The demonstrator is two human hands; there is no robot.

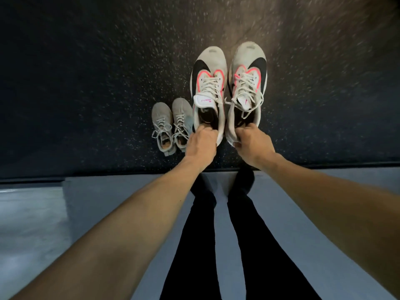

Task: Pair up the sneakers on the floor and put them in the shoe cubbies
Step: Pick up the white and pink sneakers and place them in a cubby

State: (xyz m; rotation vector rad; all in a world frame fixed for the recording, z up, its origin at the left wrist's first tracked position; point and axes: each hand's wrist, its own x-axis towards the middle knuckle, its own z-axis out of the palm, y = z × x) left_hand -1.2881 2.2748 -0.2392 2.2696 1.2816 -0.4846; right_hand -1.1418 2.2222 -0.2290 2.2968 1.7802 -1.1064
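Note:
I hold two matching white sneakers with black swooshes and pink trim, side by side with toes pointing away from me. My left hand [202, 142] grips the heel collar of the left white sneaker [208, 83]. My right hand [252, 142] grips the heel of the right white sneaker [247, 81]. Both look lifted above the floor. A smaller pair of grey lace-up sneakers [171, 124] stands together on the dark speckled floor [86, 94], just left of my left hand. No shoe cubbies are in view.
A dark speckled mat covers the floor ahead, ending at a straight edge [108, 177] where smooth grey-blue flooring [43, 213] begins. My legs in black trousers [199, 245] stand on that grey floor, below my arms.

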